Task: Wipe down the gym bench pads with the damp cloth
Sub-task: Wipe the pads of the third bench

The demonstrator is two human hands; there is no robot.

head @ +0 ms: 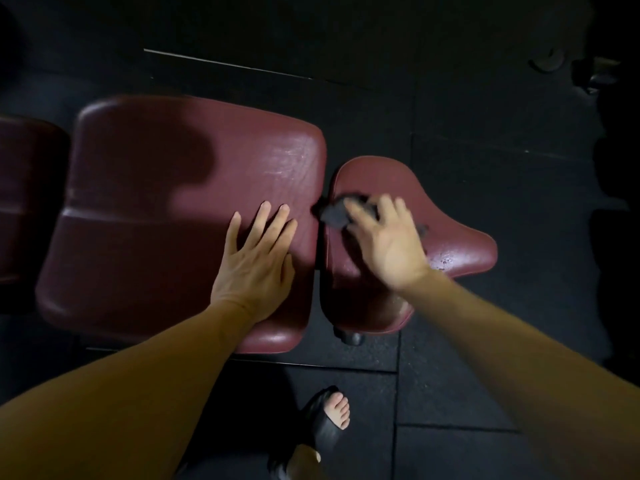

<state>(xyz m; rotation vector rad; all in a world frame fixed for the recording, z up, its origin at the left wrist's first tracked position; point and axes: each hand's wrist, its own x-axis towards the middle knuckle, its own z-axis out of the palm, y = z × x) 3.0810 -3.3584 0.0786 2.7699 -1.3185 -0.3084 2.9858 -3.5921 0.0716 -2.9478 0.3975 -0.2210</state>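
At three o'clock, on the small seat pad (460, 251), right hand (388, 237) presses dark cloth (332, 213), fingers spread; wiping underway. Left hand (258, 258) flat, bracing back pad (173, 188), probably next.

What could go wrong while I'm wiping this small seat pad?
The dark crumpled cloth sits beside the gap between the small maroon seat pad and the large maroon bench pad; it could snag there. The right hand is blurred, so a fast stroke may skip spots.
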